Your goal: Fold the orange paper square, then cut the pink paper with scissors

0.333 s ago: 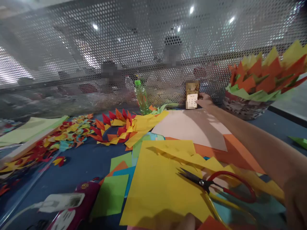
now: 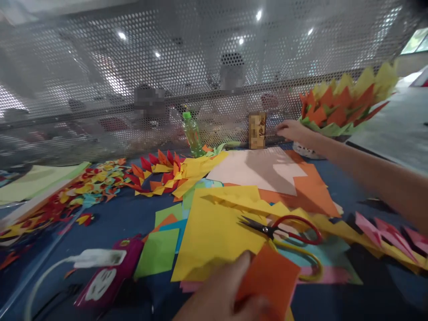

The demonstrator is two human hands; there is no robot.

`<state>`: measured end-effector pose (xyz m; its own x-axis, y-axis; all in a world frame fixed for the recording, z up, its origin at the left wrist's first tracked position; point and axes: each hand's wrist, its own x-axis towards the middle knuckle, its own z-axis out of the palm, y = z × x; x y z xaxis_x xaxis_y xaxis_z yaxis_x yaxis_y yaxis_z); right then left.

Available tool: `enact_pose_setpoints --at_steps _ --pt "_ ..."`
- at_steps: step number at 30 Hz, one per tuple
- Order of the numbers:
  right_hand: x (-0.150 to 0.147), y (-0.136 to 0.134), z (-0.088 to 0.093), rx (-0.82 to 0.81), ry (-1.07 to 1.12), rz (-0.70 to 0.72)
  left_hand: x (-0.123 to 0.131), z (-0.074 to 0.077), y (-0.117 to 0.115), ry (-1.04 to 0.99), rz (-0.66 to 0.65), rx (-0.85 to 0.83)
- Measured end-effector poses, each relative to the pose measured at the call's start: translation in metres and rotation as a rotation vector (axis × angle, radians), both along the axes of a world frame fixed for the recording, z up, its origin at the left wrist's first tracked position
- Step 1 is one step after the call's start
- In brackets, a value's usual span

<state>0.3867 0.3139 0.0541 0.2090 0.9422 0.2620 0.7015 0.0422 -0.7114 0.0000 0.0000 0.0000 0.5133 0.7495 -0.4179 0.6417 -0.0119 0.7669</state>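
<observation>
A: What took up most of the table (image 2: 110, 223)?

B: Loose coloured paper. One big yellow sheet (image 2: 217, 232) lay flat in the middle, likely as the working surface, with one pale sheet (image 2: 257, 169) and an orange one (image 2: 310, 196) spread behind it. A long row of folded red, orange and yellow points (image 2: 167, 171) ran along the far left, laid side by side as if kept in order.

A: And the basket?

B: One basket (image 2: 310, 151) stood at the far right against the mesh screen (image 2: 133, 67), crowned with the same folded points. The right hand (image 2: 292, 130) reached out just beside it, near a small upright box (image 2: 257, 130). Its grip looked loose and held nothing, though blur makes me unsure.

A: The left hand?

B: The left hand (image 2: 224, 290) sat low and near, its grip closed on one orange paper piece (image 2: 270, 276), thumb on top, held over the yellow sheet's near edge.

A: Tools?

B: One pair of scissors (image 2: 281, 232), red and yellow handles, lay shut on the yellow sheet, within easy reach. One green bottle (image 2: 192, 133) stood upright by the screen, out of the way. One white plug (image 2: 96, 257) rested on a magenta case (image 2: 110, 278).
</observation>
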Motion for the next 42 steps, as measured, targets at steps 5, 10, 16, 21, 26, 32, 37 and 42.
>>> enact_pose_setpoints --at_steps 5,10,16,21,26,32,37,42 --pt "-0.015 -0.122 0.014 -0.061 -0.029 0.215 0.012 0.017 0.008 -0.324 0.145 0.090" --pt "-0.060 -0.263 -0.011 -0.084 0.069 0.502 0.025 0.034 0.009 -0.657 0.223 0.047" --pt "-0.104 -0.339 -0.019 -0.174 0.311 0.617 0.040 0.041 -0.005 -0.703 0.182 0.113" --pt "-0.108 -0.345 -0.021 -0.213 0.468 0.590 0.050 0.038 -0.014 -0.705 0.140 0.096" --pt "-0.109 -0.345 -0.028 -0.207 0.519 0.581 0.053 0.038 -0.018 -0.704 0.139 0.025" --pt "-0.110 -0.346 -0.033 -0.220 0.552 0.563 0.052 0.033 -0.018 -0.660 0.119 0.043" --pt "-0.108 -0.347 -0.033 -0.225 0.567 0.559 0.052 0.031 -0.017 -0.664 0.109 0.043" --pt "-0.109 -0.348 -0.031 -0.213 0.578 0.563 0.053 0.033 -0.018 -0.693 0.108 -0.002"
